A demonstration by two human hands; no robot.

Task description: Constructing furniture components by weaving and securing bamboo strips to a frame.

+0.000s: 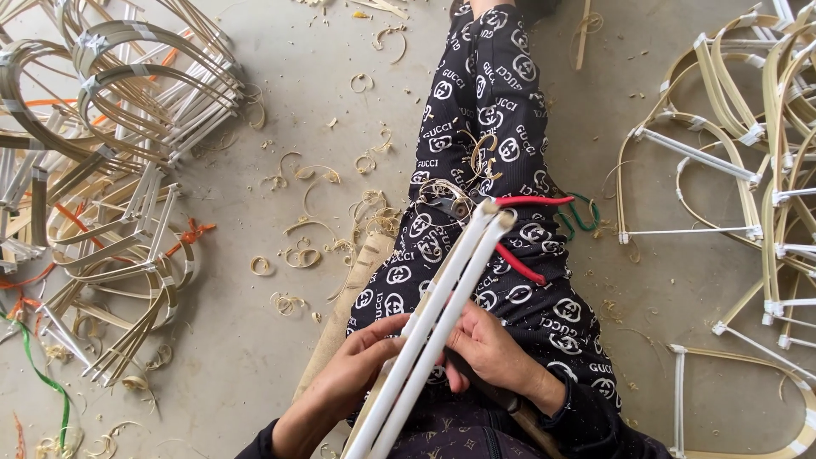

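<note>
Left hand (353, 365) gripping white bamboo strip bundle (442, 314), right hand (493, 348) clasping same bundle, over patterned trouser leg (484, 127), shavings on concrete floor (297, 127)

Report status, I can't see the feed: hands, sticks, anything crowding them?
Left hand and right hand both grip white stick bundle over the lap. Red cord at its tip. Shavings on floor.
</note>
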